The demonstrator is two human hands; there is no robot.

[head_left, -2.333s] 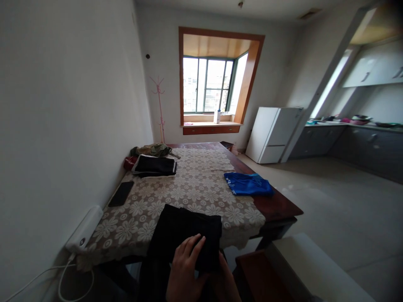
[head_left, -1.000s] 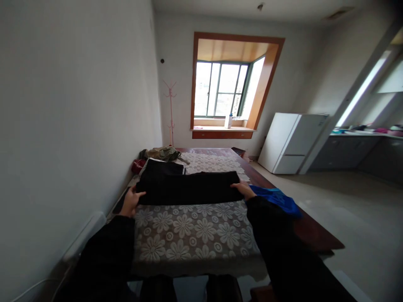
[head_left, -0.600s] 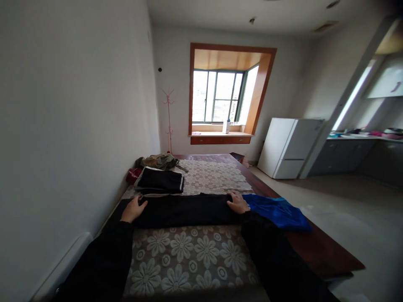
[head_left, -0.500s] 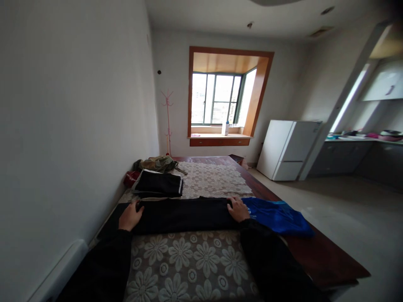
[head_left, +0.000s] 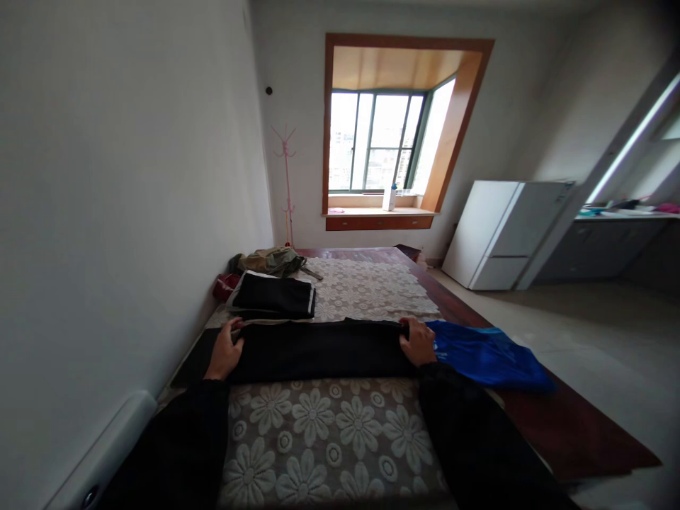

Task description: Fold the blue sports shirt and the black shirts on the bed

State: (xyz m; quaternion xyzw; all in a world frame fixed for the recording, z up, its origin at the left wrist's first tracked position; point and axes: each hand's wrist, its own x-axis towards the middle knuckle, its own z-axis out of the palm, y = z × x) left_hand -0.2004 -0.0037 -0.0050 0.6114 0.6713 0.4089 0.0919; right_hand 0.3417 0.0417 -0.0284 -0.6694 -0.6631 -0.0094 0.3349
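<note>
Desk [head_left: 531,418] under a floral lace cloth [head_left: 329,439]. Across it, black garment [head_left: 319,348] folded into a long narrow band, further folding likely left. Right of it, blue garment [head_left: 486,354] unfolded; behind it, folded stack [head_left: 273,296] done. Left hand [head_left: 226,352] and right hand [head_left: 418,342] curled, gripping band ends.

Long black sleeves [head_left: 180,439], bare hands [head_left: 225,352]

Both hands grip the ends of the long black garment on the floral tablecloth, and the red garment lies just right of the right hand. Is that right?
Not quite: the garment beside the right hand is blue, not red, as the head view shows. The rest holds: the left hand and right hand grip the ends of the long black garment on the floral tablecloth.
</note>
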